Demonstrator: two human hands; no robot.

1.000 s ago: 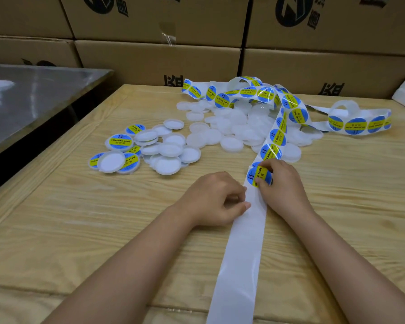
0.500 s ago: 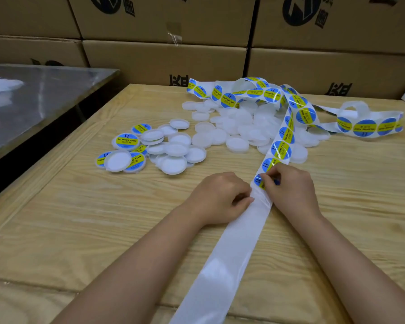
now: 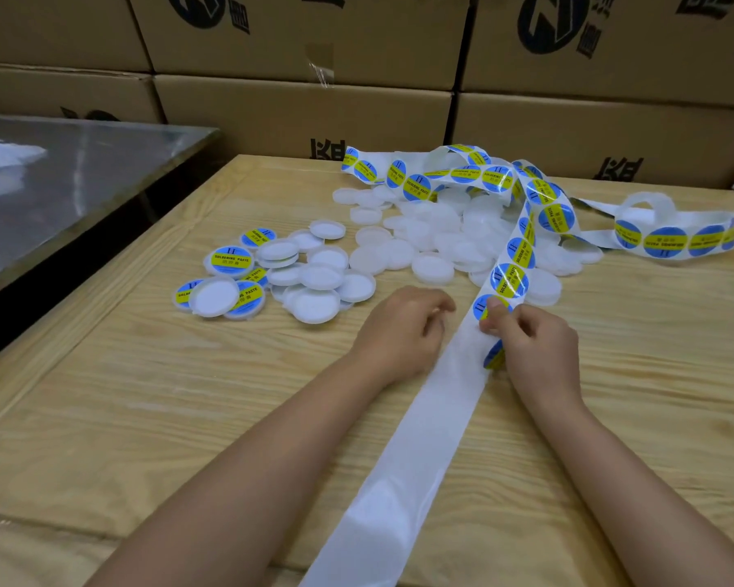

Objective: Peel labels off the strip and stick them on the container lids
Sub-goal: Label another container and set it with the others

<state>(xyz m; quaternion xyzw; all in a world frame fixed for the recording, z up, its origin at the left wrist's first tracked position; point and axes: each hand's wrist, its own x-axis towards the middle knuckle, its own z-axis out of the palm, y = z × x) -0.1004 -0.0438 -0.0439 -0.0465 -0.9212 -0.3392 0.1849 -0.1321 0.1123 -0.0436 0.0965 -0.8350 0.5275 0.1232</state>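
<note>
Cardboard boxes (image 3: 306, 120) stacked behind a wooden desk (image 3: 102, 417). White backing strip (image 3: 433, 417) runs from the near desk edge between both hands to a tangle of labelled strip lying over the heap of bare white lids (image 3: 437, 239). Labelled lids (image 3: 229, 260) lie in a smaller pile to the left. Left hand (image 3: 403, 328) rests curled on the desk just beside the strip; whether its fingers hold anything cannot be told. Right hand (image 3: 534, 341): fingers (image 3: 494, 309) pinched closed on a blue-and-yellow label (image 3: 482, 307) on the strip; a second label (image 3: 496, 358) curls under the palm.
</note>
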